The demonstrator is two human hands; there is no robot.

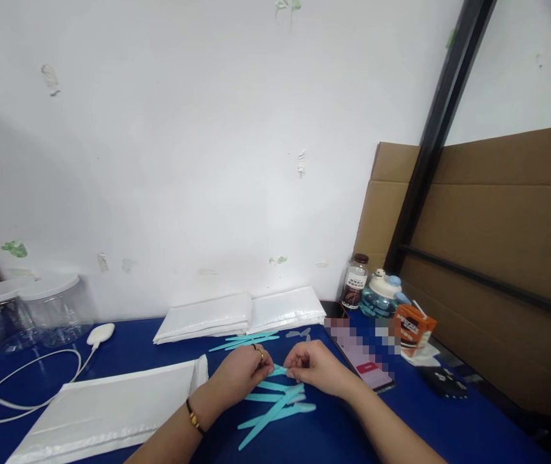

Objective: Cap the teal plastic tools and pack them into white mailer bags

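Between my two hands is a slim teal plastic stick (280, 370), shaped like an eyebrow razor, held level above the table. My left hand (243, 370) pinches one end with thumb and fingertips. At the other end my right hand (314, 367) pinches it, its fingers curled. Several like teal sticks (272, 415) lie crossed on the table just below my hands; one has a greyish end. Behind my left hand is a second group of teal sticks (246, 339). Small greyish translucent pieces (299, 333) lie behind my right hand.
A white padded mailer (115, 403) lies left, with stacks of mailers (202, 317) along the wall. Clear jars (55, 309) and a white cable (75, 370) are far left. A phone (369, 367), drink carton (414, 330), bottle (354, 287) and jug (379, 299) stand right.
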